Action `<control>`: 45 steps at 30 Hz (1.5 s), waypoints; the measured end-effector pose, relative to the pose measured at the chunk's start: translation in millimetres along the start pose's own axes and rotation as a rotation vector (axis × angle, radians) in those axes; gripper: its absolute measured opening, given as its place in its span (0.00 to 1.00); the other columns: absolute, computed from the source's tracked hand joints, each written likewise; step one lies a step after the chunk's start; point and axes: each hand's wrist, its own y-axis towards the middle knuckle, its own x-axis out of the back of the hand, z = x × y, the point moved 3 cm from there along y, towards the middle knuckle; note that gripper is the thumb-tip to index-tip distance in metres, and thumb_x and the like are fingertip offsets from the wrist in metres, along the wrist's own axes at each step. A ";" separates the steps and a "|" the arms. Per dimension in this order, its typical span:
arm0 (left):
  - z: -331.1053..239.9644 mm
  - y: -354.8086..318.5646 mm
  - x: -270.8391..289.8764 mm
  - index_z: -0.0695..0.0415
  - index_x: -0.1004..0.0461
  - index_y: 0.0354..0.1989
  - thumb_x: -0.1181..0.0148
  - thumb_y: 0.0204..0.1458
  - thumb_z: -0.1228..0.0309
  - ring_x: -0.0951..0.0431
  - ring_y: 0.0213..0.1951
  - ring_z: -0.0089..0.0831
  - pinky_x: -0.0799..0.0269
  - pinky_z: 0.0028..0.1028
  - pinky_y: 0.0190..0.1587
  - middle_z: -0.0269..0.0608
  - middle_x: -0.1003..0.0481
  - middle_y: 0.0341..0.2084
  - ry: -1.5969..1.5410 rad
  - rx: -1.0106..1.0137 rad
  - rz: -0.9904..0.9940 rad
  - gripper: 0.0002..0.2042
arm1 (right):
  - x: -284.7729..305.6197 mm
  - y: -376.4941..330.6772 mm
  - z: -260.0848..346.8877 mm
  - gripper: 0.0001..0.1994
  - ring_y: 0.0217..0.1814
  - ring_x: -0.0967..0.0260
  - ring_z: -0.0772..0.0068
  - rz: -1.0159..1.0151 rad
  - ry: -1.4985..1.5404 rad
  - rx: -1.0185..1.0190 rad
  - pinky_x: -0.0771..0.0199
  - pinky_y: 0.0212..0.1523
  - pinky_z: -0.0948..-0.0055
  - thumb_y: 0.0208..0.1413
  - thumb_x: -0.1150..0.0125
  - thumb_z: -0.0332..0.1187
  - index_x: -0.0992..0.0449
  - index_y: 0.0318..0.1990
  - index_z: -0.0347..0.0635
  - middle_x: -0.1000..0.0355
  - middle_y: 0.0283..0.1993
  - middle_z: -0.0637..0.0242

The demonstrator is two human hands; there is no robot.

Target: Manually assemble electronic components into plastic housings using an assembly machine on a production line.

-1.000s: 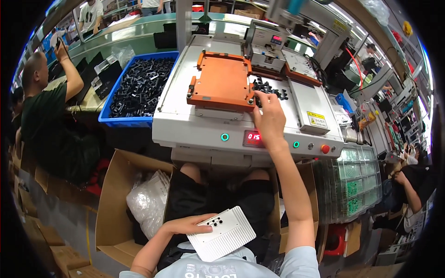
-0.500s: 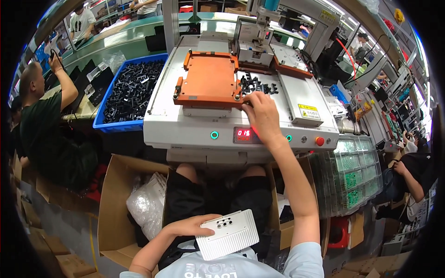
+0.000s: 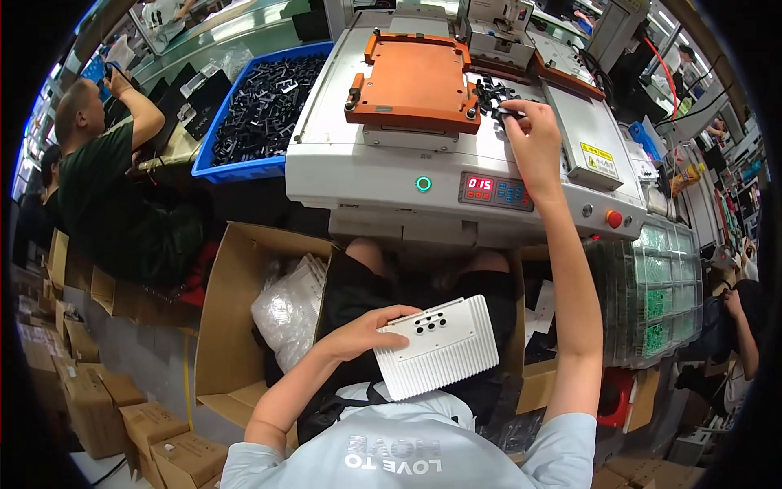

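Crowded factory bench, white machine surface (image 3: 391, 163) at upper centre.
Left hand (image 3: 362, 330) loosely clasps white ribbed plate (image 3: 444, 346), which could slip; right hand (image 3: 533, 130) pinches black part (image 3: 507, 112), easily dropped.

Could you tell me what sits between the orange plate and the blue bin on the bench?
In the head view, only bare white machine top separates the orange plate from the blue bin.

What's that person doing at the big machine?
A seated person's left hand holds a ribbed white plastic panel over their lap. Their right hand reaches onto the white machine, pinching one small black part from a pile beside the orange metal fixture plate.
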 end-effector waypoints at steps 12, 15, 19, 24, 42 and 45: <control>-3.7 16.0 4.2 0.61 0.33 0.57 0.43 0.57 0.61 0.27 0.47 0.22 0.32 0.25 0.51 0.38 0.25 0.46 0.053 0.014 0.096 0.23 | 41.1 -166.1 67.9 0.12 0.40 0.30 0.66 0.548 0.241 0.035 0.29 0.41 0.71 0.46 0.37 0.20 0.21 0.40 0.41 0.27 0.34 0.64; -1.6 23.0 3.7 0.62 0.33 0.57 0.46 0.59 0.62 0.27 0.46 0.21 0.32 0.24 0.50 0.37 0.25 0.44 0.006 0.020 0.153 0.21 | 35.7 -217.0 66.2 0.10 0.37 0.32 0.63 0.602 0.219 0.053 0.32 0.38 0.69 0.46 0.36 0.24 0.22 0.39 0.40 0.28 0.33 0.65; 0.6 25.8 0.1 0.61 0.33 0.57 0.48 0.61 0.63 0.27 0.45 0.20 0.31 0.23 0.49 0.36 0.25 0.43 0.067 0.032 0.145 0.20 | 33.7 -232.3 69.8 0.10 0.37 0.32 0.65 0.554 0.149 0.101 0.32 0.38 0.69 0.45 0.36 0.23 0.21 0.38 0.41 0.28 0.33 0.66; 4.8 27.3 -1.5 0.60 0.31 0.56 0.45 0.59 0.64 0.27 0.42 0.18 0.30 0.22 0.46 0.34 0.24 0.40 0.085 0.066 0.125 0.19 | 34.0 -245.2 65.7 0.11 0.38 0.32 0.65 0.538 0.091 0.140 0.31 0.38 0.69 0.44 0.35 0.23 0.21 0.39 0.41 0.28 0.34 0.66; 7.9 25.9 13.9 0.55 0.50 0.67 0.42 0.55 0.55 0.25 0.48 0.31 0.29 0.28 0.48 0.48 0.28 0.51 -0.237 -0.047 -0.030 0.35 | 38.3 -285.7 12.3 0.12 0.39 0.32 0.76 0.664 0.427 -0.715 0.33 0.42 0.77 0.58 0.43 0.34 0.26 0.44 0.35 0.28 0.37 0.65; 12.9 31.9 -8.8 0.51 0.55 0.69 0.44 0.49 0.41 0.38 0.62 0.39 0.36 0.39 0.59 0.46 0.42 0.64 -0.437 -0.211 0.008 0.44 | 49.6 -285.2 1.1 0.09 0.35 0.35 0.84 0.290 0.442 -0.787 0.33 0.38 0.82 0.58 0.43 0.32 0.26 0.41 0.35 0.29 0.36 0.70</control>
